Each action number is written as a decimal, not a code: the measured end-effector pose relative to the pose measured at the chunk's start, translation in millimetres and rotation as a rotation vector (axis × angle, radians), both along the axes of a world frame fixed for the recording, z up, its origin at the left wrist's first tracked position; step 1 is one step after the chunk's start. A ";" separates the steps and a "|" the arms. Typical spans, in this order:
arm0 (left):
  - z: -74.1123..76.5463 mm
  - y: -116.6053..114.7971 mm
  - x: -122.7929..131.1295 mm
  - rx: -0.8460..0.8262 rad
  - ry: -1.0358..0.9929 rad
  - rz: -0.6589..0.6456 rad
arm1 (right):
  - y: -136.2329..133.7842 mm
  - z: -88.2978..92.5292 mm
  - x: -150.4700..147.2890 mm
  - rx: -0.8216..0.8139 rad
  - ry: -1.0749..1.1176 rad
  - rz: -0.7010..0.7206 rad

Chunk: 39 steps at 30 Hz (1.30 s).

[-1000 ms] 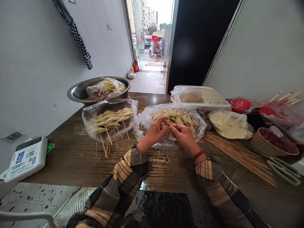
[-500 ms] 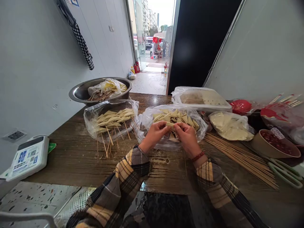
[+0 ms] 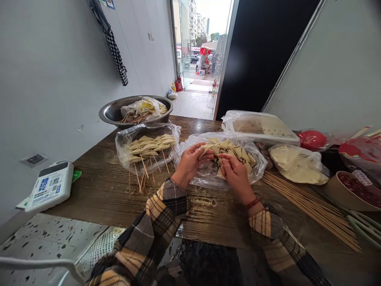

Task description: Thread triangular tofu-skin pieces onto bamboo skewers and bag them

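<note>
My left hand [image 3: 190, 162] holds a folded piece of tofu skin [image 3: 206, 150], its thumb on top and fingers beneath. Just right of it, my right hand [image 3: 236, 174] is closed in a pinch on a thin bamboo skewer, mostly hidden by the fingers. Both hands are over an open plastic bag [image 3: 205, 180] with many folded tofu skin pieces [image 3: 235, 150]. To the left, a second clear bag [image 3: 122, 145] bears a pile of skewered tofu skin [image 3: 149, 146], its sticks pointing toward me. A bundle of bare skewers [image 3: 312, 208] lies at the right.
A steel basin [image 3: 108, 115] with bagged skewers stands at the back left. Along the right are a white plastic-covered tray [image 3: 262, 126], a bag of pale sheets [image 3: 299, 165], a bowl of red food [image 3: 342, 194] and green-handled scissors [image 3: 364, 228]. A white device [image 3: 52, 186] sits at the left edge.
My hands have moved apart, the left one opening out under the tofu skin. The skewer no longer hangs upright below my right hand. The view has turned slightly left.
</note>
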<state>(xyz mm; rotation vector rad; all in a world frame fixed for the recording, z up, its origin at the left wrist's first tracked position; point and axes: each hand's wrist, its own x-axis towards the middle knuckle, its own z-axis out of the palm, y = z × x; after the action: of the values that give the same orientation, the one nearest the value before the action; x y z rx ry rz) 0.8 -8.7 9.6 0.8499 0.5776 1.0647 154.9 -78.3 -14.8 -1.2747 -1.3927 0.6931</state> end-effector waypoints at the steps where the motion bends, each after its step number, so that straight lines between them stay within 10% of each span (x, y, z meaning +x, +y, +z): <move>1: -0.6 0.5 -0.3 -0.017 -0.006 0.002 | -0.9 1.0 -1.3 0.016 -0.038 -0.004; 39: -0.2 1.2 -1.4 -0.161 0.000 -0.048 | -6.5 0.1 -9.7 0.131 -0.321 0.054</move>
<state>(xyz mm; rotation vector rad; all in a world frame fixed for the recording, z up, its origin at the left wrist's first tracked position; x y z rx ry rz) -0.6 -7.5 9.4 0.7191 0.6313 0.9608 145.3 -84.8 -14.8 -1.2868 -1.7095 0.4363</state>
